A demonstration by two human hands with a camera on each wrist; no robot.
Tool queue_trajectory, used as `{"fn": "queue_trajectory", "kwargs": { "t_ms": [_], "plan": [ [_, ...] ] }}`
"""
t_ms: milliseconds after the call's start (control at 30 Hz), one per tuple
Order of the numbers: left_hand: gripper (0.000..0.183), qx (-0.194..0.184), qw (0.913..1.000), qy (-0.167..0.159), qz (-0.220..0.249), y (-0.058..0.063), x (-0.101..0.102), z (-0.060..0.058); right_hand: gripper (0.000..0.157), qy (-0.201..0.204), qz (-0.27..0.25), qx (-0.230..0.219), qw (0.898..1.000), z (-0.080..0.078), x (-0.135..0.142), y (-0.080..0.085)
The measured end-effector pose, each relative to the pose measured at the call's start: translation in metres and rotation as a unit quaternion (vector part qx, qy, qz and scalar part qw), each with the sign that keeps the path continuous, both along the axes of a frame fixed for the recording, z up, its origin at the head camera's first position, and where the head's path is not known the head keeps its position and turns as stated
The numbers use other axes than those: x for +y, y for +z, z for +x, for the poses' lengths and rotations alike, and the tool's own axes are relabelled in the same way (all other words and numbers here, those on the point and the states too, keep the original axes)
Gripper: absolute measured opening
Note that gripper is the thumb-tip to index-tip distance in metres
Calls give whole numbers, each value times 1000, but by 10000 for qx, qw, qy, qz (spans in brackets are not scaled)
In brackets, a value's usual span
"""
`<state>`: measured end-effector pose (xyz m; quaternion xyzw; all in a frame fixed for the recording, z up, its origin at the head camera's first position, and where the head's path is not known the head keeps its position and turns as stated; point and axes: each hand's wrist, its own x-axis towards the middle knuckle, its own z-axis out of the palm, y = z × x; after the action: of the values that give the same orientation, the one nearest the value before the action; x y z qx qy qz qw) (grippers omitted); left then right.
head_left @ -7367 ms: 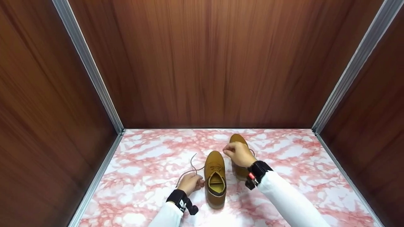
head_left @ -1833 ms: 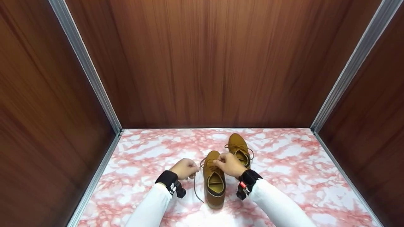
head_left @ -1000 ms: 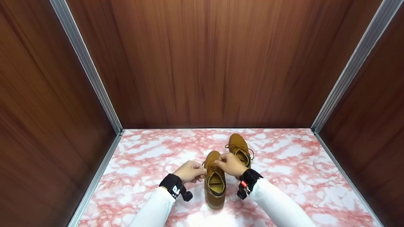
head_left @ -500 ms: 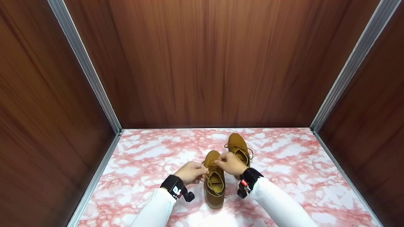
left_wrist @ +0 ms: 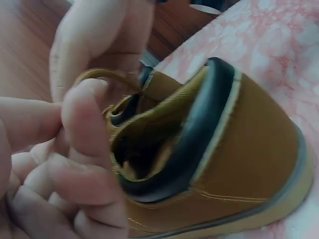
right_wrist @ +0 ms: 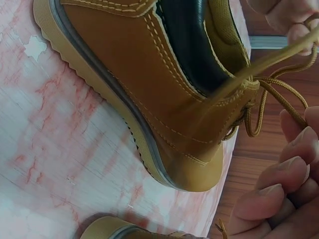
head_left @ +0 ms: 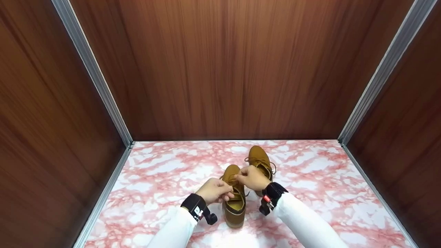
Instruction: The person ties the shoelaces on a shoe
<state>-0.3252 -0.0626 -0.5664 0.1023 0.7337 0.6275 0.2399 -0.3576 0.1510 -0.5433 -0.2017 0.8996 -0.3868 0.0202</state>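
A tan lace-up shoe (head_left: pixel 235 218) stands on the surface with its toe pointing away. My left hand (head_left: pixel 214 190) is over its opening, thumb and forefinger pinching a brown shoelace (left_wrist: pixel 107 73). The lace's loose tail, blurred in the right wrist view, crosses in front of the shoe's collar; in the head view its tip shows at the right side. At the right of the lacing, my right hand (head_left: pixel 254 178) pinches a bend of lace (right_wrist: pixel 294 112) between thumb and forefinger. Further back and right, a matching shoe (head_left: pixel 257 155) has lace loops at both sides, its heel partly behind my right hand.
The surface (head_left: pixel 165 172) is pink and white marbled. Wood-grain panels (head_left: pixel 220 75) rise at the back and both sides, with metal strips (head_left: pixel 103 82) along the corners. Each wrist carries a black strap with a small camera.
My left hand has moved right, from beside the shoe to over its opening, swinging the lace tail across. Earlier my right hand left the far shoe for the near one's lacing, where it now stays.
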Motion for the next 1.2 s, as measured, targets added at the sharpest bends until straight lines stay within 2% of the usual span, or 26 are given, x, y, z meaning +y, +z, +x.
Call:
{"fn": "queue_trajectory", "kwargs": {
  "t_ms": [133,200,333,467,567,700,867,1067,1200],
  "plan": [
    [23,432,9964,-87,-726,-1,2,2,42,-65,93,-4,9999,-1,2,2],
    [24,663,9927,-32,-1009,-1,1,1,43,-115,139,5,9998,-1,3,3],
    [22,1158,9856,422,-1158,-3,1,-4,40,-182,184,-23,9997,-1,5,2],
    [14,1563,9770,979,-1072,-7,3,-9,39,-209,168,-39,9996,-1,6,1],
    [20,1784,9707,1195,-1078,-11,5,-12,38,-247,134,-86,9996,-1,6,1],
    [26,2106,9627,1254,-1150,-13,9,-15,39,-265,78,-107,9996,-2,5,1],
    [20,2397,9534,1236,-1353,-17,13,-16,39,-300,32,-76,9995,-2,5,0],
    [18,2535,9462,1263,-1567,-19,15,-16,38,-392,-5,-65,9992,-3,6,-1],
    [18,2607,9426,1241,-1675,-18,17,-15,45,-547,-35,-111,9984,-4,6,-2]
  ]
}}
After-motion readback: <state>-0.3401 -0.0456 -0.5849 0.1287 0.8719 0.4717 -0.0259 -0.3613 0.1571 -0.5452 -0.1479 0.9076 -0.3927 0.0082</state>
